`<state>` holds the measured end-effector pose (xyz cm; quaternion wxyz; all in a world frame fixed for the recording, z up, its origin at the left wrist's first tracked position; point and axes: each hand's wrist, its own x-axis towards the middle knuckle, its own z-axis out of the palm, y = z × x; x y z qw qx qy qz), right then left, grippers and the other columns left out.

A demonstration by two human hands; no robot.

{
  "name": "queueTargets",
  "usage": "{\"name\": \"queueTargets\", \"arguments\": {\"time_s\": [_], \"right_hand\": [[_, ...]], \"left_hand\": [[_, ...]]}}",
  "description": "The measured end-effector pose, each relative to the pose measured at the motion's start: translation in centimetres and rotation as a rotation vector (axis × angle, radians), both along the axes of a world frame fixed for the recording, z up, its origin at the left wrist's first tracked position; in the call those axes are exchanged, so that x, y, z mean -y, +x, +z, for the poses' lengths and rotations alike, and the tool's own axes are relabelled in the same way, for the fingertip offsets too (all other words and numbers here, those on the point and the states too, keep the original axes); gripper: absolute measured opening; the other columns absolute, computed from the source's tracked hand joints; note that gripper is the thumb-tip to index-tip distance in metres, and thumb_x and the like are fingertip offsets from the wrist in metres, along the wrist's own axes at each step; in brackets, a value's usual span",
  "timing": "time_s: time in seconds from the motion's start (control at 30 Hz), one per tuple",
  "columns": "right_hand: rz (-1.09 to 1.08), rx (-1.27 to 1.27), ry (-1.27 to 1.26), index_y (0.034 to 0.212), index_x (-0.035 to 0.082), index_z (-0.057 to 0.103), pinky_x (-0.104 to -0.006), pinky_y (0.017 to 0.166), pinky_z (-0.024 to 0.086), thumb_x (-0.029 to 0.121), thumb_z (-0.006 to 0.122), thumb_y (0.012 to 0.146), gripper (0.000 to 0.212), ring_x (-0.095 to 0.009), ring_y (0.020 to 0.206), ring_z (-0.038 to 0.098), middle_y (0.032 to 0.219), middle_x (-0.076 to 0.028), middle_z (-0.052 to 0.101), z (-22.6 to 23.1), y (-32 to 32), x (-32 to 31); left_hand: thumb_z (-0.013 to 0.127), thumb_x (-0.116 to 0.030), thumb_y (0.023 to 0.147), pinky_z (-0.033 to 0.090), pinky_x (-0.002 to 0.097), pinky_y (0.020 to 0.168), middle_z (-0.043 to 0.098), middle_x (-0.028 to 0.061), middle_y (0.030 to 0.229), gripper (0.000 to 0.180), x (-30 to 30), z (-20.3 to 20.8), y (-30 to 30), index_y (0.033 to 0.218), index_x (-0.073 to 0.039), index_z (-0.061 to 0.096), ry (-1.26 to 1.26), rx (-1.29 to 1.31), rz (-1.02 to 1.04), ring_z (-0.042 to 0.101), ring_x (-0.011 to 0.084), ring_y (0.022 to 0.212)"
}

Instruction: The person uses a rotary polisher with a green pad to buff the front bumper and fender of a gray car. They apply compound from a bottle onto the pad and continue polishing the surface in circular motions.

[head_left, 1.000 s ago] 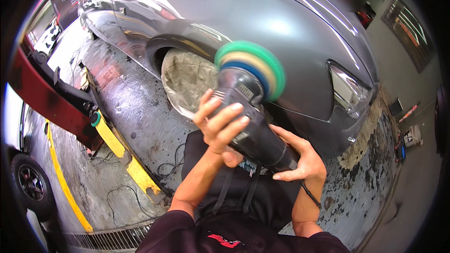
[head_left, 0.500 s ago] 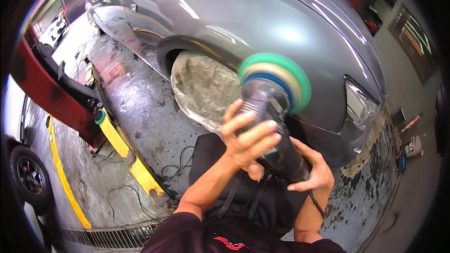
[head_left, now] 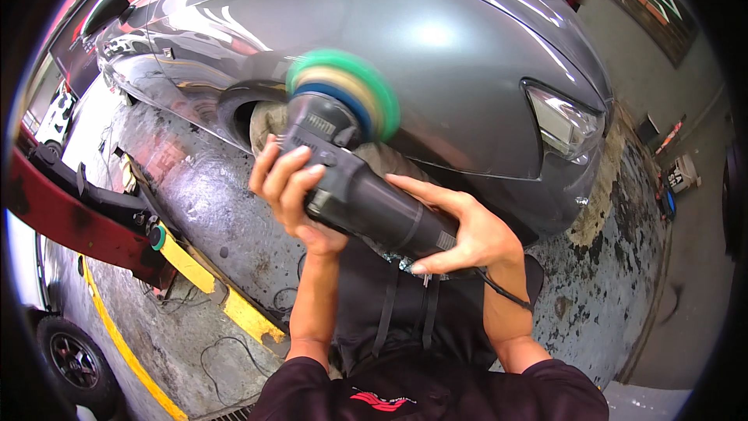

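Observation:
A black car polisher (head_left: 374, 199) is held in both my hands, its cord running along my right forearm. Its green foam pad (head_left: 351, 82), with a tan layer and a blue backing, lies against the front fender of the grey car (head_left: 452, 86), above the wheel arch. The pad's rim looks smeared, as if spinning. My left hand (head_left: 288, 191) grips the polisher near its head. Around the rear of the body wraps my right hand (head_left: 471, 230), thumb below and fingers above. A cloth cover (head_left: 269, 121) over the wheel is partly hidden by the polisher.
The headlight (head_left: 561, 121) is to the right of the fender. At left a red lift post (head_left: 78, 214) with a yellow arm (head_left: 187, 261) reaches over the floor, with a loose cord nearby. A loose wheel (head_left: 74, 362) stands lower left; a white container (head_left: 683, 174) is far right.
The polisher and both hands have moved left along the fender to above the wheel arch. The whole view has also shifted. Both hands keep their hold.

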<state>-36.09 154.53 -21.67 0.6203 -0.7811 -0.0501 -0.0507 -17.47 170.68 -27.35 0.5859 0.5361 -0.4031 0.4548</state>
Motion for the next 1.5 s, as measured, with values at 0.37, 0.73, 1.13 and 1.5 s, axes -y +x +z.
{"name": "queueTargets", "arguments": {"time_s": [0.37, 0.73, 1.13, 1.5], "right_hand": [[-0.008, -0.036, 0.132, 0.163, -0.011, 0.038, -0.0387, 0.122, 0.04, 0.01, 0.101, 0.059, 0.123, -0.024, 0.14, 0.058, 0.153, -0.02, 0.06, -3.6, -8.1, 3.6], [-0.022, -0.063, 0.181, 0.165, -0.007, 0.037, -0.0394, 0.121, 0.04, 0.022, 0.1, 0.064, 0.122, -0.025, 0.143, 0.055, 0.155, -0.019, 0.056, 1.1, 0.5, -1.4], [0.065, 0.065, 0.196, 0.168, 0.0, 0.032, -0.0376, 0.115, 0.046, 0.037, 0.096, 0.08, 0.114, -0.026, 0.134, 0.059, 0.148, -0.022, 0.058, 3.4, 12.3, -6.9], [0.056, 0.161, 0.568, 0.171, 0.001, 0.015, -0.0383, 0.116, 0.043, 0.029, 0.094, 0.084, 0.12, -0.024, 0.135, 0.055, 0.149, -0.021, 0.053, 3.9, 10.1, -9.0]], "left_hand": [[0.03, -0.048, 0.106, 0.041, 0.0688, 0.115, 0.075, 0.003, 0.131, 0.063, 2.8, 0.0, -6.9, 0.115, -0.014, 0.082, 0.123, 0.213, -0.195, 0.058, 0.0317, 0.128], [0.033, -0.047, 0.099, 0.046, 0.062, 0.115, 0.077, 0.0143, 0.112, 0.062, -0.2, 4.1, 1.1, 0.1, -0.005, 0.079, -0.009, 0.05, -0.064, 0.061, 0.0407, 0.122], [0.03, -0.047, 0.099, 0.039, 0.0523, 0.119, 0.073, 0.0206, 0.122, 0.065, -4.4, 7.4, 14.5, 0.105, 0.004, 0.071, -0.059, -0.032, -0.15, 0.059, 0.039, 0.131], [0.035, -0.044, 0.097, 0.041, 0.0493, 0.115, 0.074, 0.0218, 0.112, 0.063, -3.5, 14.1, 13.2, 0.101, 0.007, 0.071, 0.238, 0.062, -0.311, 0.062, 0.0364, 0.122]]}}
